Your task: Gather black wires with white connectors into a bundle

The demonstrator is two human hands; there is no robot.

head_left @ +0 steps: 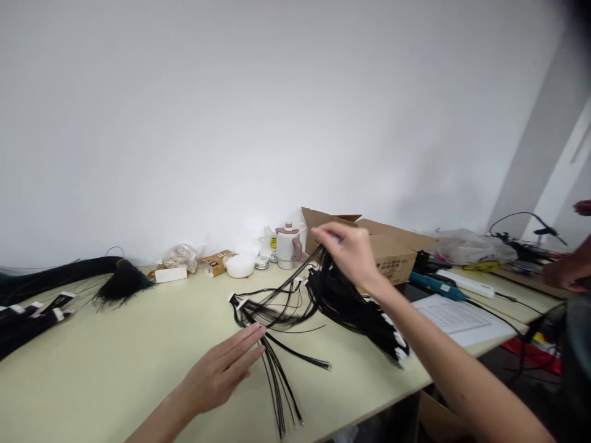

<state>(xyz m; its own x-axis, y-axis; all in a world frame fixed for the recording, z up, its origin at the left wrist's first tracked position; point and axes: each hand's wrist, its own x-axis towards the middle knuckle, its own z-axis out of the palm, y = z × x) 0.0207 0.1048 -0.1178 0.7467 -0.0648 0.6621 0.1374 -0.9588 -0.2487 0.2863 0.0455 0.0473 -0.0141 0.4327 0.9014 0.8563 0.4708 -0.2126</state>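
My right hand (347, 253) is closed in a pinch on black cables (318, 252), raised above the table. They hang down to a large pile of black cable harnesses (341, 301), whose white connectors (399, 339) show at its right end. Lower and to the left, my left hand (228, 369) has its fingers stretched out together. Its fingertips are beside or just touching a smaller spread of black cables (277, 375). White connectors (242, 303) sit at the upper end of that spread, and the thin wire ends fan out toward the table's front edge.
A bound black wire bundle (122, 280) and more harnesses (34, 317) lie on the left. Along the wall stand a white bowl (240, 266), a mug (287, 249) and an open cardboard box (392, 255). A teal tool (436, 287) and paper (462, 320) are at right, beyond them another person's hand (566, 275).
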